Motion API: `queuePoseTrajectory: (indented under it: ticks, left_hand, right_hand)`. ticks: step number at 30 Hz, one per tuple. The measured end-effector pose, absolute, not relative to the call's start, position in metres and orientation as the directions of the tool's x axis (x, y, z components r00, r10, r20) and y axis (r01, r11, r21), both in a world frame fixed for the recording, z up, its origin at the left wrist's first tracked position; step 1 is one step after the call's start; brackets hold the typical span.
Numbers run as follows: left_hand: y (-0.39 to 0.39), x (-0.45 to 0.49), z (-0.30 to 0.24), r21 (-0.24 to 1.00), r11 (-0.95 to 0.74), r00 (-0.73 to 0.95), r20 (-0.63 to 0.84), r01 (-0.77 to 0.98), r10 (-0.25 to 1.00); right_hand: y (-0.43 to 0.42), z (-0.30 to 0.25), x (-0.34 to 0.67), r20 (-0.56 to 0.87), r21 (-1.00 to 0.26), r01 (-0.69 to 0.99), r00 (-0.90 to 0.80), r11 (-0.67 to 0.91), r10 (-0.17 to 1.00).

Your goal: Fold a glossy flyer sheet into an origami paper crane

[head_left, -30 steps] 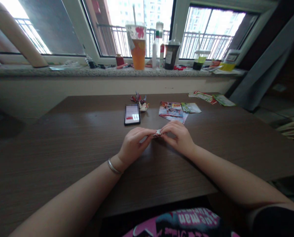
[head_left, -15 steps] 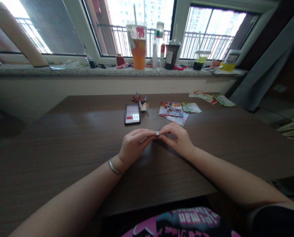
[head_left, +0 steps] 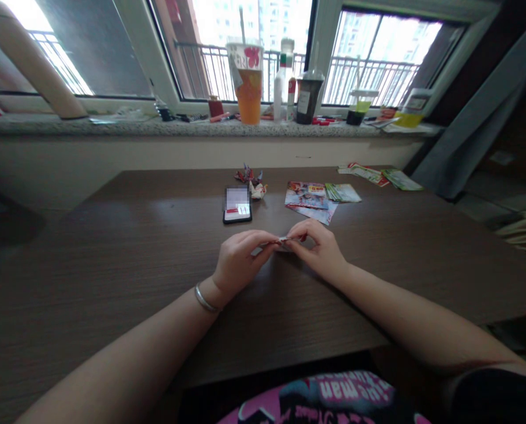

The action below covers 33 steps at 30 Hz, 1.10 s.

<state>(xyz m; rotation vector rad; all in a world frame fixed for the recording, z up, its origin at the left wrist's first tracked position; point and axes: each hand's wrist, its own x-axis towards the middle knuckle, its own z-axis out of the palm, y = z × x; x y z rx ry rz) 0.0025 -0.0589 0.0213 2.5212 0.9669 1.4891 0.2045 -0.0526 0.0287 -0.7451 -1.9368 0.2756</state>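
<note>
Between my two hands, just above the brown table, is a small piece of folded paper, whitish with some reddish print. My left hand, with a silver bangle at its wrist, pinches the left end between thumb and fingers. On the other end, the fingertips of my right hand are closed as well. Most of the paper is hidden by the fingers. Beyond my left hand lies a phone with a lit screen. Colourful printed leaflets lie past my right hand.
Behind the phone sit a white folded paper figure and a reddish-purple one. More printed papers lie at the far right corner. On the windowsill stand a large cup of orange drink, a bottle and a dark cup.
The paper between my fingertips has shifted slightly and shows a flatter, wider strip now. Both hands have stayed nearly in place, still pinching it.
</note>
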Motion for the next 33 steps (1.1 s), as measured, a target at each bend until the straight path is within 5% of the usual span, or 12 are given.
queuePoseTrajectory:
  ticks: [13, 33]
  left_hand:
    - [-0.0599, 0.0040, 0.0246, 0.464, -0.765, 0.332, 0.708, 0.447, 0.623]
    - [-0.0564, 0.0041, 0.0208, 0.445, -0.785, 0.303, 0.748, 0.430, 0.590]
  right_hand:
    - [-0.0509, 0.0289, 0.2068, 0.745, -0.458, 0.376, -0.331, 0.805, 0.579]
    - [-0.0515, 0.0285, 0.2082, 0.721, -0.467, 0.404, -0.340, 0.786, 0.603]
